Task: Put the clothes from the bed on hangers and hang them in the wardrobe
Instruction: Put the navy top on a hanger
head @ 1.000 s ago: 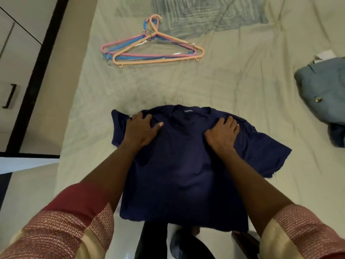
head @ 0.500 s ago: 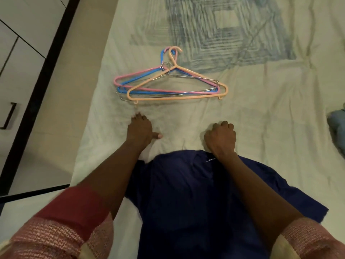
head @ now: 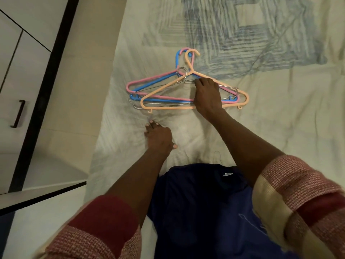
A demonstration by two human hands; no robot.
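A: Hangers (head: 186, 90) lie in a pile on the bed (head: 280, 118), past the shirt: orange hanger (head: 168, 107) on top, pink hanger (head: 149, 80) and blue hanger (head: 176, 60) under it, wire hangers (head: 182, 71) mixed in. Hooks point away from me.

B: Right hand (head: 207, 96)?

A: I log it on the pile, palm down, over the right half of the orange hanger. Fingers (head: 200, 81) curl at the orange hanger's upper arm, near the neck. Their undersides are hidden, so I cannot tell whether they grip it or only touch it.

B: Left hand (head: 159, 136)?

A: Flat on the sheet, just below the left end of the pile, not touching it. Fingers straight, thumb spread to the side, holding nothing.

B: Garment?

A: Navy T-shirt (head: 201, 212) lies on the near edge of the bed between my forearms, collar toward the hangers, white neck label (head: 227, 174) showing. Well apart from the pile.

B: Surroundings?

A: Wardrobe doors (head: 16, 75) at the left with a dark handle (head: 18, 114); floor strip between them and the bed. I note a blue square print (head: 252, 30) on the sheet beyond the pile.
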